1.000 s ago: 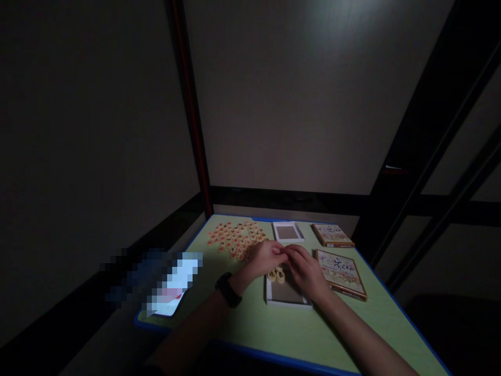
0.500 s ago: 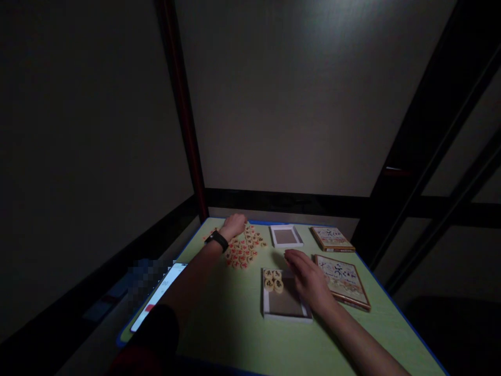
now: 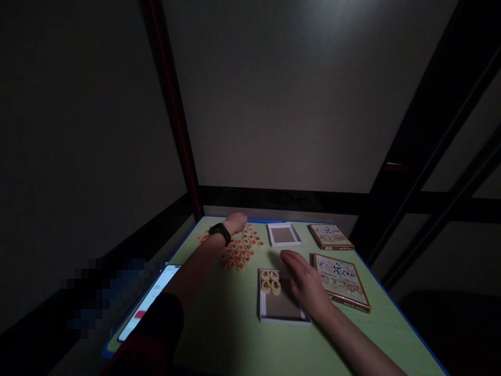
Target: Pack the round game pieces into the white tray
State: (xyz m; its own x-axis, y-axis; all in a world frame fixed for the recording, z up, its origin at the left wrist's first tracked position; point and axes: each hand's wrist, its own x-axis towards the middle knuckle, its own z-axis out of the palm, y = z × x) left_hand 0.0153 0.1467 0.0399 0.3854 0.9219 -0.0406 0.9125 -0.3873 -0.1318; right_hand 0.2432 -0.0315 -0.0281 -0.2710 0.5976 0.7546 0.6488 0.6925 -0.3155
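A spread of round wooden game pieces (image 3: 241, 248) with red and black marks lies on the green table (image 3: 235, 334). My left hand (image 3: 236, 222), with a black watch on the wrist, reaches to the far edge of that spread, its fingers hidden from me. My right hand (image 3: 303, 281) lies flat and open on the right side of a shallow white box (image 3: 282, 311). Several pieces (image 3: 270, 281) sit in the box's far left corner.
A second, smaller white box (image 3: 284, 234) stands at the back. Two printed lids or boards (image 3: 340, 279) (image 3: 330, 236) lie on the right. A lit phone (image 3: 151, 300) rests at the table's left edge. A red post (image 3: 172, 112) rises behind the table.
My left hand left the box, where both hands were together, and stretched out to the far side of the pieces. My right hand stayed on the box.
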